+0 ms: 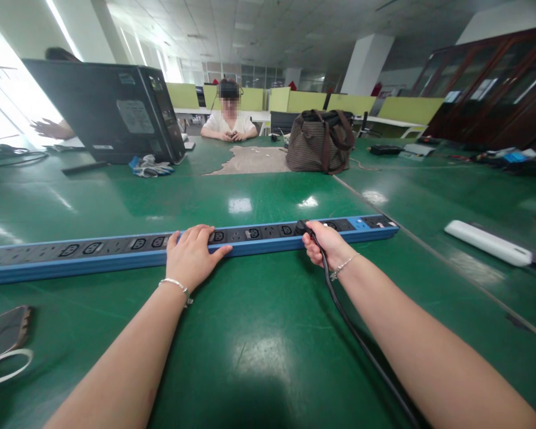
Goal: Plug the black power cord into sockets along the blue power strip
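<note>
A long blue power strip (pixel 250 249) with black sockets lies across the green table in front of me. My left hand (pixel 193 250) grips it left of the middle, fingers over the top and thumb spread along the front side. In my right hand (pixel 325 243) is a black plug (pixel 302 227), held at the strip's sockets toward its right end. Whether its pins sit in a socket is hidden. From the plug, a black cord (pixel 339 307) runs down beneath my right forearm to the bottom edge.
A phone (pixel 4 333) and a white cable loop (pixel 13 372) lie near left. A white bar-shaped device (pixel 489 243) is at right. Farther back are a black computer case (pixel 111 113), gloves (pixel 150 167) and a brown bag (pixel 319 143). A person (pixel 229 116) sits across the table.
</note>
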The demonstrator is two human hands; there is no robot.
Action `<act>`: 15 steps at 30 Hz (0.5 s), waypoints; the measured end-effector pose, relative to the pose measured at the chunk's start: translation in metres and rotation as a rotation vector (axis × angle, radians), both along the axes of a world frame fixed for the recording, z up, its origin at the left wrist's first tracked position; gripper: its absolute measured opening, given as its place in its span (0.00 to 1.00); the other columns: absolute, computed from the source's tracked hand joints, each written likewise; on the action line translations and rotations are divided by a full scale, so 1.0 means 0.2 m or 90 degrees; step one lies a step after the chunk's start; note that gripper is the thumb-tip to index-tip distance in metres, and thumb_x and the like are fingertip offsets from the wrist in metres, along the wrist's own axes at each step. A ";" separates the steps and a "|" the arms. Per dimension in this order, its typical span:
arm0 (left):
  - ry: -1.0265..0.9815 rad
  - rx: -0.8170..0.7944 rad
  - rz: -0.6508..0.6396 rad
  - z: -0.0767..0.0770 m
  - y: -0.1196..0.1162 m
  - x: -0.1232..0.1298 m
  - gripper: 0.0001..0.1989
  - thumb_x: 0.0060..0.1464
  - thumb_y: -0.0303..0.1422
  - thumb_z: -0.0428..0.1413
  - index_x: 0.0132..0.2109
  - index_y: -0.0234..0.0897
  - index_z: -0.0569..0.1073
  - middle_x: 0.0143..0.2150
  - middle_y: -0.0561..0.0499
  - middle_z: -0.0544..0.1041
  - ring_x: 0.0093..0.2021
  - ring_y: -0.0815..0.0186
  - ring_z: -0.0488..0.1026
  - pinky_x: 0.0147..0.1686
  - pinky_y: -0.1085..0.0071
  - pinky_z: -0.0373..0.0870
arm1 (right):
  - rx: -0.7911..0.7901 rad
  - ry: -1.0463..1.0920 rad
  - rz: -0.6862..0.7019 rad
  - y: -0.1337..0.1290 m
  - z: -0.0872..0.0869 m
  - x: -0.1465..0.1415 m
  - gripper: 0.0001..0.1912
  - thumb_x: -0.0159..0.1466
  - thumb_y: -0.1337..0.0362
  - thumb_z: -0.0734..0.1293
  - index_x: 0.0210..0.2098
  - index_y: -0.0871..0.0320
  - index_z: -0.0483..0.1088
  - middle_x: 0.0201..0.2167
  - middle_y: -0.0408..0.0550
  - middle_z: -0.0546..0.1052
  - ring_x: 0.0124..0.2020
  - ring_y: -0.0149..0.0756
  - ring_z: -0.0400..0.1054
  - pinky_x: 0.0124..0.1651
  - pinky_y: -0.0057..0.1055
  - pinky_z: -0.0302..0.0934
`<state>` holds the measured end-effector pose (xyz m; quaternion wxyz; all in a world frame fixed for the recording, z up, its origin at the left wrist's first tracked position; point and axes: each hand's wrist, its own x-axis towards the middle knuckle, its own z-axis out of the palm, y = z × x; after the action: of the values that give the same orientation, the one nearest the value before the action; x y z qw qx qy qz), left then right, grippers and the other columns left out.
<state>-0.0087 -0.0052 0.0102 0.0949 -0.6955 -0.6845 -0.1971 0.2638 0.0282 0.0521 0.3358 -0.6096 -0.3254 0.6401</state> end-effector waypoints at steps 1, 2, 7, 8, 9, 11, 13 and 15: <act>-0.002 -0.001 0.000 0.00 0.00 0.00 0.28 0.54 0.53 0.46 0.54 0.40 0.67 0.57 0.44 0.70 0.59 0.56 0.63 0.60 0.52 0.47 | -0.002 0.011 0.001 0.00 0.00 0.00 0.23 0.67 0.54 0.50 0.18 0.56 0.55 0.04 0.36 0.52 0.05 0.22 0.44 0.11 0.20 0.36; -0.003 -0.003 0.000 0.00 0.00 0.00 0.29 0.54 0.53 0.46 0.54 0.40 0.67 0.57 0.44 0.70 0.59 0.56 0.63 0.60 0.52 0.47 | -0.003 0.026 0.001 0.00 0.00 0.00 0.23 0.67 0.54 0.50 0.18 0.56 0.54 0.04 0.36 0.52 0.06 0.22 0.44 0.11 0.20 0.35; -0.008 -0.013 -0.001 0.01 0.01 0.00 0.28 0.53 0.53 0.47 0.53 0.40 0.68 0.57 0.44 0.71 0.58 0.56 0.64 0.60 0.52 0.48 | -0.013 0.036 0.015 0.00 0.00 0.00 0.23 0.67 0.54 0.49 0.18 0.56 0.54 0.04 0.35 0.51 0.06 0.22 0.44 0.11 0.20 0.35; -0.011 -0.014 -0.001 0.01 0.01 0.00 0.28 0.53 0.53 0.47 0.53 0.40 0.68 0.56 0.45 0.71 0.58 0.56 0.64 0.59 0.52 0.48 | -0.014 0.030 0.021 0.00 0.00 0.01 0.23 0.67 0.54 0.49 0.18 0.56 0.54 0.04 0.35 0.51 0.06 0.23 0.44 0.11 0.20 0.36; -0.013 -0.016 0.001 0.01 0.01 0.00 0.28 0.53 0.53 0.47 0.53 0.40 0.68 0.56 0.45 0.71 0.58 0.56 0.64 0.59 0.52 0.49 | -0.012 0.029 0.026 0.00 0.00 0.01 0.23 0.67 0.54 0.49 0.19 0.56 0.54 0.04 0.35 0.51 0.06 0.23 0.44 0.11 0.20 0.36; -0.017 -0.019 0.002 0.01 0.01 0.00 0.28 0.53 0.53 0.48 0.53 0.40 0.67 0.56 0.45 0.71 0.57 0.56 0.64 0.59 0.53 0.50 | -0.003 0.038 0.027 0.00 0.00 0.01 0.23 0.67 0.54 0.49 0.19 0.56 0.53 0.04 0.35 0.51 0.06 0.23 0.43 0.11 0.21 0.35; -0.019 -0.023 0.001 0.02 0.01 0.00 0.28 0.52 0.53 0.48 0.53 0.40 0.67 0.56 0.45 0.71 0.58 0.56 0.64 0.58 0.53 0.51 | 0.005 0.046 0.023 0.00 0.00 0.01 0.23 0.67 0.54 0.48 0.18 0.55 0.52 0.04 0.35 0.51 0.06 0.23 0.43 0.11 0.21 0.35; -0.018 -0.027 -0.001 0.02 0.01 0.00 0.28 0.52 0.54 0.47 0.53 0.40 0.68 0.55 0.44 0.72 0.58 0.55 0.64 0.58 0.53 0.51 | 0.004 0.040 0.023 -0.01 0.00 0.00 0.23 0.67 0.54 0.48 0.18 0.55 0.52 0.04 0.35 0.51 0.06 0.23 0.43 0.11 0.21 0.35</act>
<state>-0.0094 -0.0040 0.0142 0.0704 -0.6950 -0.6892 -0.1925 0.2644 0.0269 0.0518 0.3359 -0.5824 -0.3278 0.6638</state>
